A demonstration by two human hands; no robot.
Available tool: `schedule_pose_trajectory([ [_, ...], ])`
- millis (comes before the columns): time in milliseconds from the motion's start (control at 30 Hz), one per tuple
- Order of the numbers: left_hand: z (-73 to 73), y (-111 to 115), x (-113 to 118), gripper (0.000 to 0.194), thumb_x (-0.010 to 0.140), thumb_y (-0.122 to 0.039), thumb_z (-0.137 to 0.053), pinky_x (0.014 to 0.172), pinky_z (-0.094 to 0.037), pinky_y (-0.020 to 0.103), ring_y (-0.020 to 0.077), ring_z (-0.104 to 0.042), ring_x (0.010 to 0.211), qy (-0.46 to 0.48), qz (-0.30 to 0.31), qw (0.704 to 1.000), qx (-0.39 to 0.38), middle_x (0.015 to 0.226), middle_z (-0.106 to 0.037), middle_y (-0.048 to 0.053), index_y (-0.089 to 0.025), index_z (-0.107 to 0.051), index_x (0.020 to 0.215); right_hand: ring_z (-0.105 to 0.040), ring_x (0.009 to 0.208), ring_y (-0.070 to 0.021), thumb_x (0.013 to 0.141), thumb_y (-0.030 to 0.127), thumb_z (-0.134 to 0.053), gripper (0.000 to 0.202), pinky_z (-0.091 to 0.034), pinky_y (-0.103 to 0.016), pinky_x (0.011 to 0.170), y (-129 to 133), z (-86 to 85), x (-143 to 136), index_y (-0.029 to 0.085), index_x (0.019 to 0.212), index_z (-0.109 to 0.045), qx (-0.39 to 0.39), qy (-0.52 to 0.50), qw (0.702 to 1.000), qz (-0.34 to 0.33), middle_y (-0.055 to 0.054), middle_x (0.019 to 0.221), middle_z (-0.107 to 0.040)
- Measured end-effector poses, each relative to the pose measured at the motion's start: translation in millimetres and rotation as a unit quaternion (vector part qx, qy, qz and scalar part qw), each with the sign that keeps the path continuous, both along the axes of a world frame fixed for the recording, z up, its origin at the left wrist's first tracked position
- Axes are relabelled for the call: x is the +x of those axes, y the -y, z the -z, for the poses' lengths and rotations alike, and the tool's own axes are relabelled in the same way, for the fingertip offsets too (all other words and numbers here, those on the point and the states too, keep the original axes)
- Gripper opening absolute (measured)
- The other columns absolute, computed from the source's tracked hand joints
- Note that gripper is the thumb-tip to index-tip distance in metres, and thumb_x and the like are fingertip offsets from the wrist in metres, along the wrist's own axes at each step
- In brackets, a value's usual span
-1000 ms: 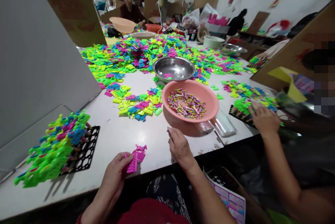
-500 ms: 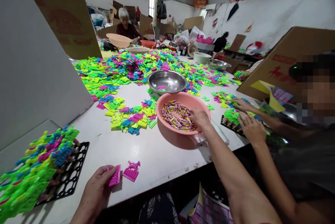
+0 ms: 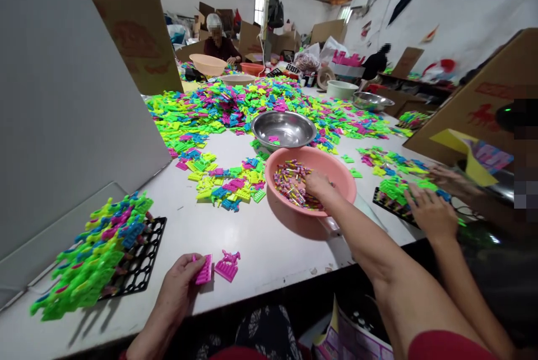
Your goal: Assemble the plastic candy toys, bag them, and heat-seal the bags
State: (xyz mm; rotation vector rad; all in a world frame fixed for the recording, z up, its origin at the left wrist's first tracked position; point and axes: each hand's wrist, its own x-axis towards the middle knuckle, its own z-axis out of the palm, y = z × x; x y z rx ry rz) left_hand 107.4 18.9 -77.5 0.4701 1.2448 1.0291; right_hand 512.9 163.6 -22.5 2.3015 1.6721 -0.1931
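My left hand (image 3: 184, 277), near the table's front edge, is closed on a pink plastic piece (image 3: 204, 270) with a ridged, slatted base. Just right of it lies a pink horse-shaped piece (image 3: 227, 265) with a similar base, flat on the white table. My right hand (image 3: 319, 185) reaches down into a salmon-pink basin (image 3: 342, 172), its fingertips hidden among many small striped multicoloured sticks (image 3: 294, 189). At left, a black holed tray (image 3: 145, 267) carries rows of bright plastic pieces (image 3: 105, 248) standing on sticks.
Behind the basin stands a steel bowl (image 3: 290, 130) with a few pieces inside. A large heap of coloured plastic pieces (image 3: 227, 102) spreads across the table (image 3: 235, 231). A grey-white panel (image 3: 79, 79) rises at left. On the right, a co-worker's hand (image 3: 432, 211) rests over another tray.
The camera has turned a little left, so the scene sits further right. My right hand has gone deeper among the sticks. The left still holds the pink piece.
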Motion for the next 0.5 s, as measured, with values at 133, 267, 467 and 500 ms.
schedule_pose_trajectory([
  [133, -0.9, -0.9, -0.2, 0.049, 0.038, -0.030, -0.094, 0.048, -0.044, 0.015, 0.0093, -0.054, 0.053, -0.001, -0.015, 1.000, -0.004, 0.061, -0.062, -0.001, -0.014, -0.063, 0.072, -0.065, 0.100, -0.0216, 0.096, 0.035, -0.061, 0.026, -0.052, -0.042, 0.091, 7.4, -3.6, 3.7, 0.013, 0.109, -0.066, -0.001, 0.013, 1.000, 0.015, -0.009, 0.109, -0.068],
  [267, 0.2, -1.2, -0.9, 0.049, 0.038, -0.030, -0.093, 0.049, -0.046, 0.015, 0.0099, -0.055, 0.055, 0.005, -0.017, 1.000, -0.006, 0.063, -0.064, 0.000, -0.014, -0.064, 0.073, -0.059, 0.114, -0.0307, 0.097, 0.020, -0.052, 0.027, -0.045, -0.043, 0.094, 12.8, -14.3, 2.2, 0.008, 0.116, -0.066, 0.050, 0.029, 0.998, 0.017, -0.020, 0.117, -0.065],
  [467, 4.0, -0.3, -1.1, 0.051, 0.037, -0.031, -0.095, 0.049, -0.048, 0.016, 0.0102, -0.056, 0.055, 0.011, -0.015, 1.000, 0.003, 0.063, -0.065, 0.001, -0.014, -0.063, 0.073, -0.057, 0.115, -0.0284, 0.095, 0.027, -0.060, 0.028, -0.047, -0.045, 0.097, -8.0, -14.5, -19.3, 0.012, 0.119, -0.063, 0.087, -0.015, 0.996, -0.017, -0.016, 0.122, -0.061],
  [500, 4.7, -0.2, -1.3, 0.052, 0.037, -0.031, -0.096, 0.049, -0.048, 0.016, 0.0103, -0.056, 0.055, 0.012, -0.017, 1.000, 0.004, 0.062, -0.065, 0.000, -0.014, -0.063, 0.073, -0.060, 0.109, -0.0255, 0.095, 0.031, -0.061, 0.028, -0.050, -0.044, 0.093, -14.9, -12.5, -24.7, 0.013, 0.117, -0.063, 0.086, -0.032, 0.996, -0.021, -0.012, 0.119, -0.063],
])
